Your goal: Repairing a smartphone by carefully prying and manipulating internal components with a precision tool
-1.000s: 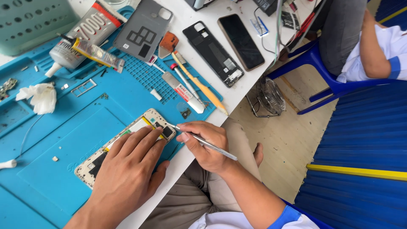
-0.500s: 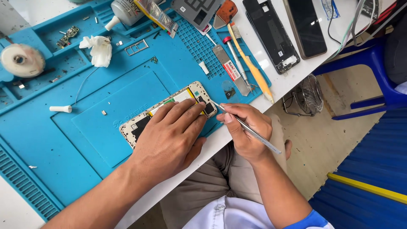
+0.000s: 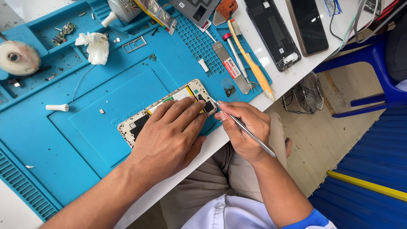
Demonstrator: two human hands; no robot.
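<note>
An opened phone (image 3: 178, 96) with its back cover off lies on a blue repair mat (image 3: 85, 148), inner parts showing. My left hand (image 3: 169, 135) rests flat on it and holds it down. My right hand (image 3: 246, 127) grips thin metal tweezers (image 3: 250, 133), whose tip touches the phone's right end near the camera corner.
Past the phone lie a metal spudger (image 3: 231, 68), a screwdriver (image 3: 237, 57) and an orange-handled brush (image 3: 252, 63). Two more phones (image 3: 273, 32) lie on the white table. Crumpled tissue (image 3: 96, 46), a tape roll (image 3: 17, 57), a glue bottle (image 3: 123, 8), small screws. A small fan (image 3: 309, 93) stands on the floor.
The view has shifted, so the mat and phone sit further right in frame. Both hands keep their hold; the tweezers' tip stays at the phone's right end.
</note>
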